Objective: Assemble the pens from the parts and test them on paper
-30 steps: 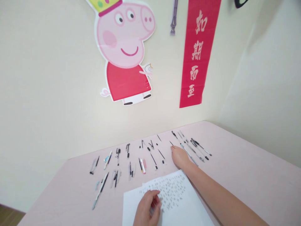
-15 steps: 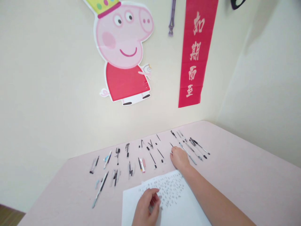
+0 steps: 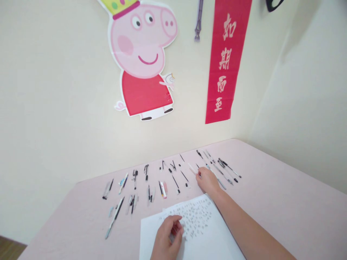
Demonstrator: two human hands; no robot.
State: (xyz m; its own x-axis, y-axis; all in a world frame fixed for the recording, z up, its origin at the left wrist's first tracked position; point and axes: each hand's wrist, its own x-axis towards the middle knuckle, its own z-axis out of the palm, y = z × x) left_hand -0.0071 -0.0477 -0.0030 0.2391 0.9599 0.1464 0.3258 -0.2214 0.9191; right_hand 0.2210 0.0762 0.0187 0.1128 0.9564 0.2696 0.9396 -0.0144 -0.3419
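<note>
My right hand is at the back of the table, its fingertips closed on a slim white pen part that points up and left. A thin dark refill shows just beyond the fingers. My left hand rests on a sheet of paper covered in small handwriting. Its fingers are loosely curled, with a gap between thumb and forefinger, and I see nothing held there. Left of my right hand lie a black refill and a small black cap.
Several dismantled pens spread across the pink table, among them a long pale-blue pen and a white-and-pink pen. More pens lie right of my right hand. The wall behind carries a pig cutout and a red banner.
The slim white pen part now shows left of my right fingertips, where it was not visible before. The right hand has shifted slightly; the left hand is nearly still.
</note>
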